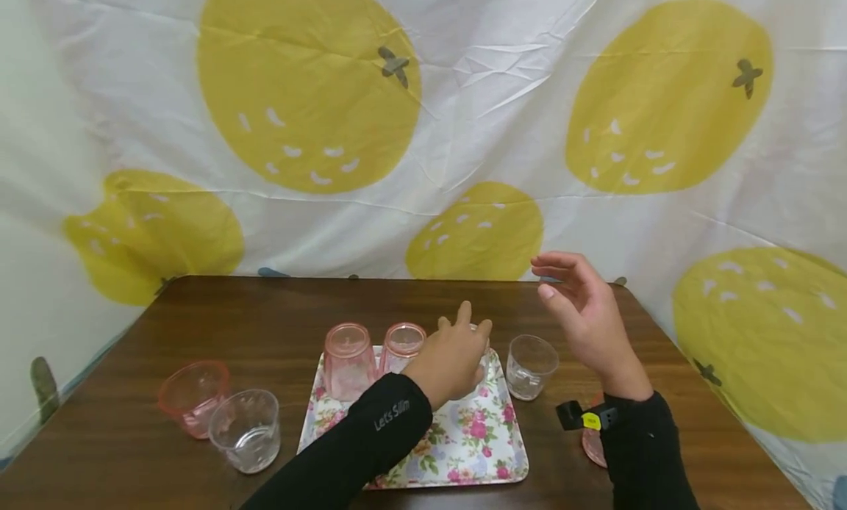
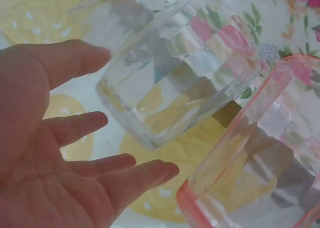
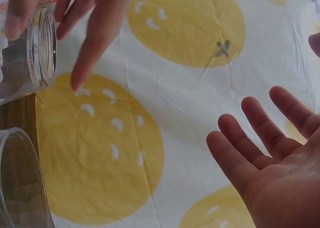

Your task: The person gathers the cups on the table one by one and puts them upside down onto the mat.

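On a floral tray (image 1: 476, 458), two pink glasses (image 1: 348, 363) (image 1: 402, 345) stand upside down in a row at the back. Beside them a clear glass (image 2: 175, 72) is also upside down, mostly hidden by my left hand in the head view. My left hand (image 1: 450, 363) is spread around the clear glass's base end, and the left wrist view shows a gap between the fingers (image 2: 120, 168) and the glass. Raised above the table's back right, my right hand (image 1: 589, 326) holds nothing, its fingers loosely bent.
Right of the tray stands a clear cup (image 1: 531, 367), upright. A pink cup (image 1: 593, 451) is partly hidden behind the right wrist. At left, an upright pink cup (image 1: 195, 400) and clear cup (image 1: 245, 433) stand close together. A fruit-print cloth (image 1: 463, 142) hangs behind the table.
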`<action>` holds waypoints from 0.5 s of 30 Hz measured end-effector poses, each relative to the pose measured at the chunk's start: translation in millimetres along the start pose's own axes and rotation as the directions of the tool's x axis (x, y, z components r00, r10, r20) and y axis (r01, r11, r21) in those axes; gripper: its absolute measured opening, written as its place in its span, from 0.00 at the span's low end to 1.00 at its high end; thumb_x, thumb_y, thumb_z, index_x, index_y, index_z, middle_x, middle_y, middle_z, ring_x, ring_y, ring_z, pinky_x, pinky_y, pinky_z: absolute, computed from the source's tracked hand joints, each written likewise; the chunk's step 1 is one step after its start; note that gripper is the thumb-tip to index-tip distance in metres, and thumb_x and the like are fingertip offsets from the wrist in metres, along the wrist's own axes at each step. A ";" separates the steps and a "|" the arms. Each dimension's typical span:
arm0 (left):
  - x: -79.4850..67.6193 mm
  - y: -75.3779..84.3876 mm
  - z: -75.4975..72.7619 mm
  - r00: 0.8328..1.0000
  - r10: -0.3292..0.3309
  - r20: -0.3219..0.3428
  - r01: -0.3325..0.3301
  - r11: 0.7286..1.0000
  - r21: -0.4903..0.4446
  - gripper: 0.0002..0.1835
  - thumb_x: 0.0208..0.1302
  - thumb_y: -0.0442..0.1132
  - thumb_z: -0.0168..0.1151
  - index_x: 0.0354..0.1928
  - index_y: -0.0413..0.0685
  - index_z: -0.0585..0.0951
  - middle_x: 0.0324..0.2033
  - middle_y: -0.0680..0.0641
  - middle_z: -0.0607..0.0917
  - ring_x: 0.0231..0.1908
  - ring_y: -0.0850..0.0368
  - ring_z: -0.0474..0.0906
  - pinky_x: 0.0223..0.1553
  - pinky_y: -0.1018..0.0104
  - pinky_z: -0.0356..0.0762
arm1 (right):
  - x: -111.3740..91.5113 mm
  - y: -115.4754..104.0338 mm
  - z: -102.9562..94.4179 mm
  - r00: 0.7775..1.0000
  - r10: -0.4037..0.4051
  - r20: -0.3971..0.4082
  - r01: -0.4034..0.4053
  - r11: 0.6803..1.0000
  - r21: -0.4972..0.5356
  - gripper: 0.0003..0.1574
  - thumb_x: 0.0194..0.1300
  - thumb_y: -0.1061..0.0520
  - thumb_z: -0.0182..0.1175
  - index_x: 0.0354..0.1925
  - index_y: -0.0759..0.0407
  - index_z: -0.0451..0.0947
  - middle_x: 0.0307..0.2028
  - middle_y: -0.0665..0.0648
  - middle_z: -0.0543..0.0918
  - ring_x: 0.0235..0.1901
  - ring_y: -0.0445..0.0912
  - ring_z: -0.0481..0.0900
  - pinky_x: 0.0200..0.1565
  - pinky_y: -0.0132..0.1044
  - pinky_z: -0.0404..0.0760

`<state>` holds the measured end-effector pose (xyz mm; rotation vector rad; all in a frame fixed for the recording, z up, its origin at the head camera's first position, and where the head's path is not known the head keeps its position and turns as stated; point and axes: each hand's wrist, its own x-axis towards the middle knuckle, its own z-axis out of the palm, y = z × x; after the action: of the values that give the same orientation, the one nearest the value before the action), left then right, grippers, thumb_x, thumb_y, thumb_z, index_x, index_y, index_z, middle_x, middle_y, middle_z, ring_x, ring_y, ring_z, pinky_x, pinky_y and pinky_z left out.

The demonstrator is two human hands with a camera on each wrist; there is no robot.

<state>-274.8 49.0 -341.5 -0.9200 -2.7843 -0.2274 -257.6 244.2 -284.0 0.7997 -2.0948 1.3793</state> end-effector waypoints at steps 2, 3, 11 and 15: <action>-1.6 0.7 -0.5 1.000 0.010 -0.024 -0.010 1.000 0.003 0.29 0.67 0.44 0.62 0.68 0.46 0.72 0.69 0.31 0.64 0.53 0.31 0.74 0.35 0.56 0.88 | -0.3 -0.4 -0.8 1.000 -0.002 -0.006 0.002 1.000 -0.002 0.22 0.69 0.71 0.52 0.60 0.72 0.69 0.54 0.55 0.78 0.56 0.55 0.74 0.54 0.24 0.76; -2.8 1.2 -1.5 0.999 0.016 -0.037 -0.016 1.000 0.008 0.28 0.67 0.45 0.61 0.67 0.46 0.72 0.69 0.31 0.64 0.54 0.32 0.74 0.36 0.56 0.88 | 0.0 -0.6 -1.1 1.000 -0.004 -0.007 0.004 1.000 -0.003 0.22 0.69 0.71 0.52 0.60 0.73 0.69 0.54 0.57 0.78 0.56 0.55 0.74 0.54 0.24 0.76; -17.3 1.2 -14.9 0.985 0.075 -0.154 -0.075 0.997 0.003 0.21 0.67 0.45 0.59 0.60 0.48 0.79 0.63 0.35 0.74 0.54 0.39 0.75 0.41 0.52 0.88 | 1.0 0.1 -2.0 1.000 -0.003 0.012 0.003 1.000 -0.028 0.22 0.69 0.71 0.53 0.60 0.73 0.69 0.55 0.62 0.76 0.56 0.56 0.73 0.54 0.23 0.76; -28.4 -3.0 -25.8 0.974 0.100 -0.201 -0.117 0.990 -0.075 0.21 0.68 0.45 0.59 0.60 0.47 0.79 0.63 0.36 0.74 0.56 0.40 0.75 0.48 0.51 0.85 | -1.0 -0.9 -4.7 0.999 0.034 0.031 -0.031 0.995 -0.091 0.22 0.70 0.68 0.54 0.61 0.72 0.68 0.56 0.63 0.75 0.56 0.55 0.74 0.55 0.21 0.75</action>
<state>-250.6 25.1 -323.5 -1.0071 -2.5520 -0.4012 -255.9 248.5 -282.4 0.7590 -2.1869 1.2864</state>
